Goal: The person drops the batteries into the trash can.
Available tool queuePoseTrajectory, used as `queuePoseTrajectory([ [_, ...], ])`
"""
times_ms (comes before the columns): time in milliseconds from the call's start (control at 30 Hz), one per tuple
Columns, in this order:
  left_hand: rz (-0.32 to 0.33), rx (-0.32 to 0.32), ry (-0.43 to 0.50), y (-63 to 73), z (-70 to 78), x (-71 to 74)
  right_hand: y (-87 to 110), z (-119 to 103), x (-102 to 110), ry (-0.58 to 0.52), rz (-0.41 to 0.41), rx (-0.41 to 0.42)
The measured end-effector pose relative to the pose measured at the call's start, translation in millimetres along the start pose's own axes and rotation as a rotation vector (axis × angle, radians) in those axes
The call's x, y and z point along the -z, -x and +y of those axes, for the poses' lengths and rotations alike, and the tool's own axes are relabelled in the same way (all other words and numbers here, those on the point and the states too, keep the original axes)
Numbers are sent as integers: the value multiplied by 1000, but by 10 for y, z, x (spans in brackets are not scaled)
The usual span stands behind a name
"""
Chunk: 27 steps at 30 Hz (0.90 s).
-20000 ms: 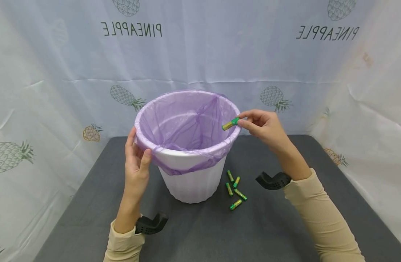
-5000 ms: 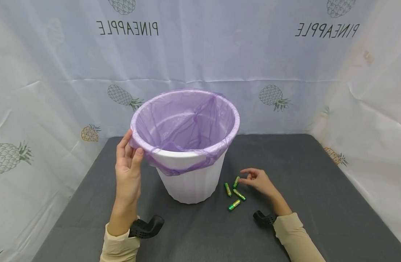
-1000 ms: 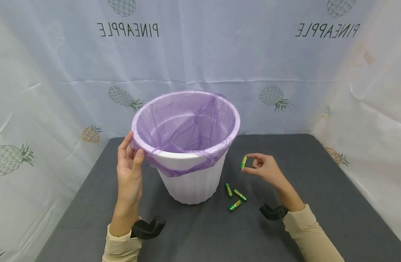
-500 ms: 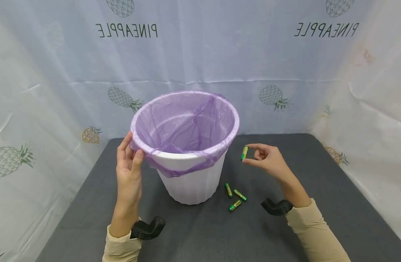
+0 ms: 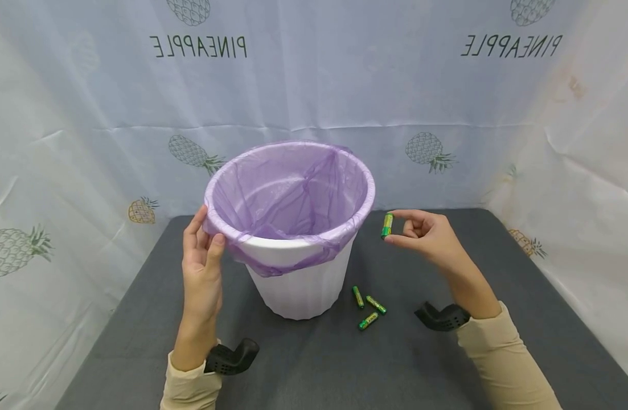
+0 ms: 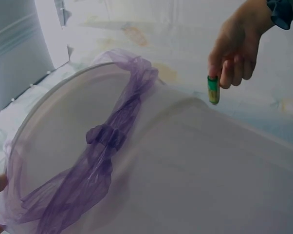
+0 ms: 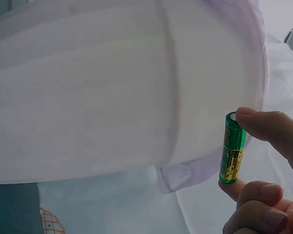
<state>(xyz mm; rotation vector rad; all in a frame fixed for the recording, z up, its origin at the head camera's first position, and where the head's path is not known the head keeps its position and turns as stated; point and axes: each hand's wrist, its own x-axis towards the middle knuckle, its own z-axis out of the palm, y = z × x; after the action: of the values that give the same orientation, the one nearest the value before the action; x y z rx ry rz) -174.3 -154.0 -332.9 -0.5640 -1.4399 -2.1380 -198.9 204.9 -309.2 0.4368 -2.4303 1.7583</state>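
A white trash can [image 5: 298, 290] stands on the dark table, lined with a purple bag [image 5: 288, 267] folded over its rim. At the can's left side, my left hand [image 5: 202, 273] holds the rim, thumb in front and fingers round the outside. To the right of the rim and above the table, my right hand [image 5: 423, 233] pinches a green and gold battery [image 5: 388, 225] by its two ends between thumb and index finger. In the right wrist view the same battery [image 7: 232, 148] is close to the can's outer wall. The can's bottom inside is hidden.
Three more batteries, a left one [image 5: 358, 297], a right one [image 5: 377, 305] and a front one [image 5: 368, 321], lie on the table [image 5: 314, 364] right of the can's base. Behind hangs a pineapple-print curtain [image 5: 314, 85]. Black wrist mounts show on both arms.
My right hand has picked a battery off the table since five seconds ago and raised it toward rim height. Fewer batteries lie there than twenty seconds ago. The left hand stays at the rim.
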Motion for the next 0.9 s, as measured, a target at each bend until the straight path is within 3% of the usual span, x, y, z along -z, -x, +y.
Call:
queuePoseTrajectory([
  [367,-12,-7,-2,3,0,12,-36,-175,35,-154,-10,101],
  [900,-11,-1,-13,4,1,6,-82,-389,46,-213,11,196],
])
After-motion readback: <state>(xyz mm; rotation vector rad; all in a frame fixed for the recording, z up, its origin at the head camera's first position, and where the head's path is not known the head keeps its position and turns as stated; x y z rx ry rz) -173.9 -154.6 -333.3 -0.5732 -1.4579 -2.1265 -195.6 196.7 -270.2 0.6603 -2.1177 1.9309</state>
